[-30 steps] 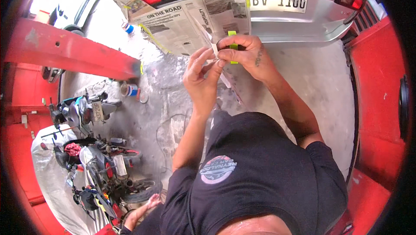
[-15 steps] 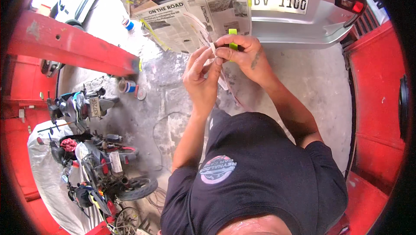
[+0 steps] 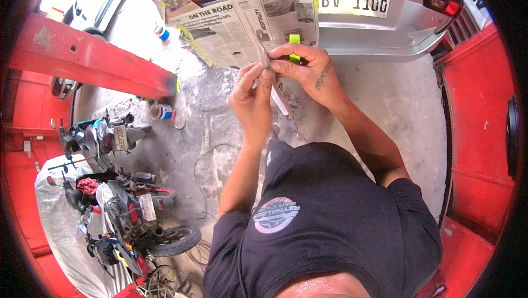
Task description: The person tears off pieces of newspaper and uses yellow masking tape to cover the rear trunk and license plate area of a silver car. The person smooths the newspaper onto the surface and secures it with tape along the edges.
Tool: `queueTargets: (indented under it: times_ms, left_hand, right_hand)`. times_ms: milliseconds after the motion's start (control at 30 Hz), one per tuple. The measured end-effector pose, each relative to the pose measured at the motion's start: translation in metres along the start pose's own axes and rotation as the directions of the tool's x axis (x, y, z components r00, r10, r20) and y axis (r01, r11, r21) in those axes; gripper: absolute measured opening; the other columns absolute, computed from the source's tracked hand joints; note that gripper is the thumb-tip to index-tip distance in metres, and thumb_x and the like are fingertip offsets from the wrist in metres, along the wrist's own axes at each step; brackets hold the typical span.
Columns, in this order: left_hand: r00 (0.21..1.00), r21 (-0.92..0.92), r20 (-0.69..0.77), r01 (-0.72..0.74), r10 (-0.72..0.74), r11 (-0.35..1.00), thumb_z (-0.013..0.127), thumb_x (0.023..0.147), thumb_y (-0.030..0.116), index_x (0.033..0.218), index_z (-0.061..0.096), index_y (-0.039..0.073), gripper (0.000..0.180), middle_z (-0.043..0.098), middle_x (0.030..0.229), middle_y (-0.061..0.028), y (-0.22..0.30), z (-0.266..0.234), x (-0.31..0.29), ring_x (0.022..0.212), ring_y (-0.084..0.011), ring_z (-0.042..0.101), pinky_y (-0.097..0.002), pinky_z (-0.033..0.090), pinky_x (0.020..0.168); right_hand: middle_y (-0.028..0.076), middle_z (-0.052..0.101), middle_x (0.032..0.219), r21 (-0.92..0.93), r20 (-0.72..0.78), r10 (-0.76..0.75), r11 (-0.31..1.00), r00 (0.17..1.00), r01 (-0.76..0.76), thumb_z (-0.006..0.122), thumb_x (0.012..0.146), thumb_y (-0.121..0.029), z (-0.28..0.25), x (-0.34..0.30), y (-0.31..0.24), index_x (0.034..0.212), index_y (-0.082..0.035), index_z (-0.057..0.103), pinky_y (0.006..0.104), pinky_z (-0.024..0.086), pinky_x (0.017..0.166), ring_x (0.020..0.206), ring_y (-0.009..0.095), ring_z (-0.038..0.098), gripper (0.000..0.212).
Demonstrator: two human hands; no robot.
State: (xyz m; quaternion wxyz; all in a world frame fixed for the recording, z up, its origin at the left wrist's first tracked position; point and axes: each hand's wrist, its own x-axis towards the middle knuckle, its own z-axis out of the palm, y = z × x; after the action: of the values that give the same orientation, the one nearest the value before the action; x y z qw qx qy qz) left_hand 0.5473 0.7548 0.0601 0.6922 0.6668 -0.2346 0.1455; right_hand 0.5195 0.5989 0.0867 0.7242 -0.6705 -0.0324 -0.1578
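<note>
My left hand [image 3: 251,97] and my right hand [image 3: 312,72] come together in front of the car's rear, both closed in a pinch on the upper part of a newspaper sheet [image 3: 279,92]. The sheet is turned nearly edge-on, so little of its face shows; it hangs below my fingers toward my body. A yellow-green tape strip [image 3: 295,40] shows behind my right index finger; whether it sticks to my hand or to something beyond, I cannot tell. Farther off, newspaper [image 3: 231,28] covers the left part of the silver car's [image 3: 374,33] rear, with yellow-green tape along its lower left edge.
A red beam [image 3: 93,56] reaches in from the left. Below it stand several motorcycles [image 3: 137,215], beside a silvery cover [image 3: 55,210]. A can [image 3: 161,111] with a lid sits on the concrete floor [image 3: 385,111]. Red panels [image 3: 478,122] line the right side.
Both hands have shifted slightly left, their fingertips closer together. The sheet has turned more edge-on, and its upper part looks narrower.
</note>
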Motion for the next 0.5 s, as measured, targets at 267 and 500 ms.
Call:
queueTargets:
  times_ms: [267, 500]
  left_hand:
    - [0.93, -0.292, 0.014, 0.354, -0.366, 0.888, 0.071, 0.098, 0.006, 0.107, 0.075, -0.004, 0.014, 0.074, 0.105, -0.0071, 0.022, 0.002, 0.001, 0.094, -0.0113, 0.065, -0.0253, 0.053, 0.082]
    - [0.965, -0.179, 0.024, 0.263, -0.263, 0.948, 0.072, 0.097, 0.004, 0.105, 0.075, -0.004, 0.012, 0.073, 0.104, -0.0069, 0.013, -0.002, 0.0, 0.092, -0.0107, 0.064, -0.0249, 0.053, 0.081]
  right_hand:
    - [0.006, 0.076, 0.096, -0.139, -0.032, -0.051, 0.989, 0.998, 0.046, 0.076, 0.09, -0.013, 0.0, -0.002, -0.003, 0.109, -0.001, 0.076, 0.0285, 0.053, 0.082, 0.089, 0.01, 0.067, 0.023]
    - [0.006, 0.075, 0.092, -0.178, -0.008, -0.085, 0.981, 0.996, 0.082, 0.074, 0.09, -0.013, 0.001, -0.004, -0.005, 0.108, -0.001, 0.075, 0.0289, 0.054, 0.08, 0.087, 0.01, 0.067, 0.021]
